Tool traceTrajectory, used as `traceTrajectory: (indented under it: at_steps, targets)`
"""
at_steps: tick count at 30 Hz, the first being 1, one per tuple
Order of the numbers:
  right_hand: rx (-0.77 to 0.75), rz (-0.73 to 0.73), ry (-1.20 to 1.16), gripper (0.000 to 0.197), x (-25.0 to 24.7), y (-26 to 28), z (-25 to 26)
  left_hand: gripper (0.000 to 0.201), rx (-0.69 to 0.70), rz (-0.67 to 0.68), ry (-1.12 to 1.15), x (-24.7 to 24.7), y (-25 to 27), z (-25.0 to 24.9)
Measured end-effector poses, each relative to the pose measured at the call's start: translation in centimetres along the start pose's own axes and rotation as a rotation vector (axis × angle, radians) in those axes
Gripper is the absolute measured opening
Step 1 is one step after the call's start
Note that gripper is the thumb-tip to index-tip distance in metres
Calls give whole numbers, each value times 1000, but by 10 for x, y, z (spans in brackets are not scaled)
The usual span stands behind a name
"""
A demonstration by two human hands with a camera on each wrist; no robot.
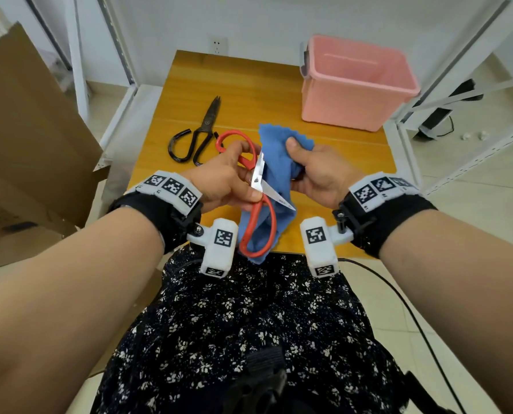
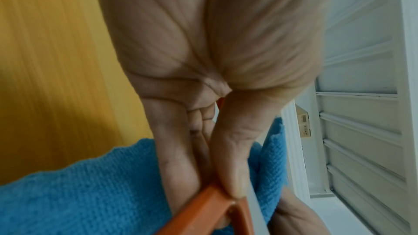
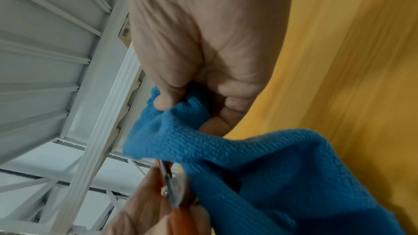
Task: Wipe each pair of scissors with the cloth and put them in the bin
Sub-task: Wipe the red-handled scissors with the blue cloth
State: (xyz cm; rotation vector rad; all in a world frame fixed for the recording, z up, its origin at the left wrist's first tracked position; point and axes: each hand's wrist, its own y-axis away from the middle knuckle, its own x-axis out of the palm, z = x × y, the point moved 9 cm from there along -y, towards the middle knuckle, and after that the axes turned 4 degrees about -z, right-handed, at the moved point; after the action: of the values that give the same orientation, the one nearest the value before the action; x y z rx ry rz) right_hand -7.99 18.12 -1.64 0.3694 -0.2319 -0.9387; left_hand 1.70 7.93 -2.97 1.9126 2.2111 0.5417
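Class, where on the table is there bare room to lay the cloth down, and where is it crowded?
Bare wood lies left of the pink bin, beyond the black scissors, and along the table edge in front of the bin. It is crowded centrally, round the red scissors and blue cloth.

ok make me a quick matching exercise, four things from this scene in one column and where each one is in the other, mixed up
Things:
1. red scissors
2. black scissors
3. blue cloth
4. pink bin

Places:
A. gripped in the right hand
B. standing at the table's far right corner
C. held in the left hand
D. lying on the table, left of the hands

Pairs: 1-C, 2-D, 3-A, 4-B
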Motion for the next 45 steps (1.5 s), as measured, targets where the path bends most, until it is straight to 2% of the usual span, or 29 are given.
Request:
traceTrajectory:
  at_steps: [4, 7, 11, 14, 17, 19, 22, 25, 30, 34, 38, 41, 43, 45]
  targets:
    - [3, 94, 49, 21, 14, 7, -2, 79, -10, -26, 39, -1, -2, 1]
    - [-49, 140, 215, 23, 25, 10, -3, 69, 2, -36, 27, 1, -1, -2]
    - [-191, 26, 439, 15, 25, 3, 4, 57, 16, -36, -6, 7, -2, -5]
    - [-240, -63, 518, 41, 24, 3, 9, 49, 7, -2, -22, 10, -3, -6]
    - [-254, -132, 562, 63, 17, 3, 13, 54, 25, 40, -76, 16, -2, -10]
    - [-263, -171, 561, 62, 12, 4, 18, 62, 34, 44, -75, 18, -2, -12]
    - [-286, -241, 546, 46, 3, 3, 31, 81, 27, 47, -76, 17, -3, -12]
    - [-236, -292, 524, 48, -15, -4, 39, 77, 12, 76, -106, 20, 1, -6]
    - [-53, -147, 285, 31, -25, -5, 17, 72, -11, 22, -40, 12, 2, 1]
    - [108, 7, 331, 47, -17, 3, -14, 69, -21, -27, -23, 1, 0, -1]
    - [212, 173, 367, 47, 1, 14, -30, 66, -41, -52, -35, -5, 0, -5]
    - [200, 233, 442, 53, 14, 17, -32, 66, -35, -94, -82, -6, 1, -9]
    - [112, 212, 545, 56, 20, 15, -26, 66, -30, -120, -138, -5, -1, -12]
    - [37, 193, 668, 71, 24, 13, -20, 67, -33, -159, -181, -6, -3, -13]
